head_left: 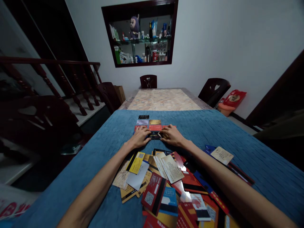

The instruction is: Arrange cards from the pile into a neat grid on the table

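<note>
Cards lie in widening rows on the blue cloth. A black card forms the far end, with a pale lilac card and a gold card below it. Red cards, one of them a middle red card, make the third row. In the nearest row a black card with gold lettering lies between my hands. My left hand rests palm down with fingers apart, its fingertips at that card's left edge. My right hand has its fingers bent over a dark, gold-marked card, partly hidden, at the right edge.
A loose heap of cards, including a yellow card and a dark red card, spreads between my forearms. More cards, with a cream card on top, lie beyond my right forearm. Chairs surround the table.
</note>
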Available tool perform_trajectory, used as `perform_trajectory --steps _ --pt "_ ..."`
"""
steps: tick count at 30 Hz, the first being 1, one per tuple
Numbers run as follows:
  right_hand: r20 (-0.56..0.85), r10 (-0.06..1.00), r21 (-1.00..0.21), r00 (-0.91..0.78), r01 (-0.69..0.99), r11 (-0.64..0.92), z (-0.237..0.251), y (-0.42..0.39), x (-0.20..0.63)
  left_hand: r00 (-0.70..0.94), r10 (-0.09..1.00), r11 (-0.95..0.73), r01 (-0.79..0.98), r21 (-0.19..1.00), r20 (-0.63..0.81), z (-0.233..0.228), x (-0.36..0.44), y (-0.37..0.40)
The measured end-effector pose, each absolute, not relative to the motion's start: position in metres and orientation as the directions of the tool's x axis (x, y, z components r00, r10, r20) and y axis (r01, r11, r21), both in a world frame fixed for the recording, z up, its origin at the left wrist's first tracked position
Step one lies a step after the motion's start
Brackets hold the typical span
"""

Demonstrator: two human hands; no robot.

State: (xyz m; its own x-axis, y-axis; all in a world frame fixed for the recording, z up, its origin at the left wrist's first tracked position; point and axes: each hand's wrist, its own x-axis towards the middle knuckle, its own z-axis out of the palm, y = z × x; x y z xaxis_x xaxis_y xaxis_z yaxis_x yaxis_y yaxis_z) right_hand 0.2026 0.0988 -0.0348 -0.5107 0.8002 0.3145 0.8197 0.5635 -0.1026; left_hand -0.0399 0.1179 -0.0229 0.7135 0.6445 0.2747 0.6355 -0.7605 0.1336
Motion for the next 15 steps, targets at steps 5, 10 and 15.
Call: perform_trajectory --steps 5,10,15 --pt "0.276 0.805 -0.102 -0.525 0.817 0.567 -0.035 0.1025 0.2029 0.717 0.643 -0.763 0.632 0.139 0.268 -0.0268 -0.0409 0.1206" --pt "0.27 0.805 -0.09 -0.528 0.819 0.567 -0.0348 0.1061 0.2033 0.721 0.631 -0.772 0.623 0.13 0.287 -0.0283 -0.042 0.1217" --pt "0.253 0.805 -0.109 -0.537 0.811 0.575 -0.0331 0.1088 0.2041 0.722 0.628 -0.772 0.626 0.113 0.289 -0.03 -0.0422 0.1224"
